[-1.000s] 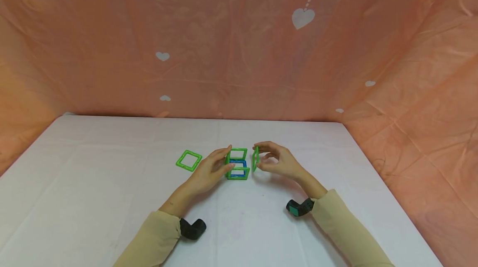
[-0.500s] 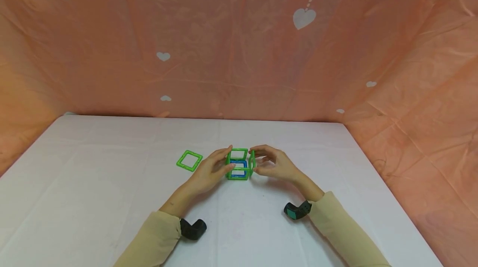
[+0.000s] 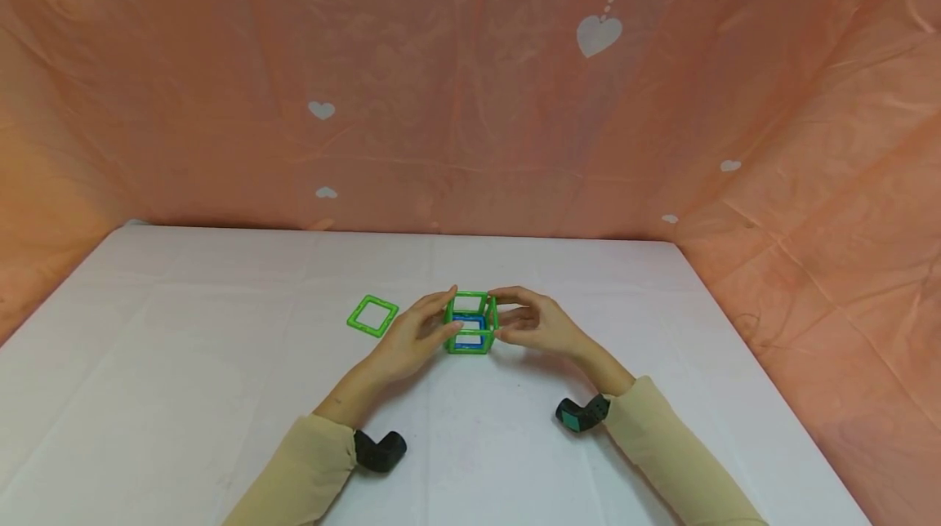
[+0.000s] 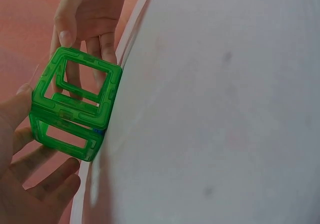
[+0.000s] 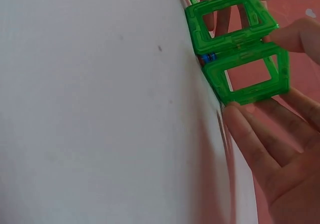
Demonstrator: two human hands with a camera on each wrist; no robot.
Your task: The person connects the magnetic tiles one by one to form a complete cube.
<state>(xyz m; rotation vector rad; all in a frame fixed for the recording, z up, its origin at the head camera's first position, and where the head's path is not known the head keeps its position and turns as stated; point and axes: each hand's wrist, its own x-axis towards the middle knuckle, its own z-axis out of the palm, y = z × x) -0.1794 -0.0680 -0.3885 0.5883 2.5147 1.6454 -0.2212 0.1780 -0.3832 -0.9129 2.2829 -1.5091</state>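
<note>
In the head view, a box of green square magnetic tiles [image 3: 466, 351] stands on the table, with a blue square tile [image 3: 469, 317] at its bottom. My left hand [image 3: 404, 346] holds the box's left side between thumb and fingers. At the right side, my right hand [image 3: 547, 325] pinches a green square tile [image 3: 494, 318], thumb at the near edge and fingers at the far edge. That tile stands upright against the box. The right wrist view shows this tile [image 5: 218, 85] meeting the front tile [image 5: 197, 39] along a corner. The top looks uncovered.
A loose green square tile [image 3: 357, 309] lies flat on the white tablecloth [image 3: 220, 395], left of my left hand. Orange curtain [image 3: 470, 101] with pale hearts hangs behind the table and down both sides. Black wrist cameras [image 3: 380, 452] sit below each hand.
My right hand has moved left with its green tile, closing the gap to the box's right side. The tile turned from slanted to lined up. My left hand stayed in place.
</note>
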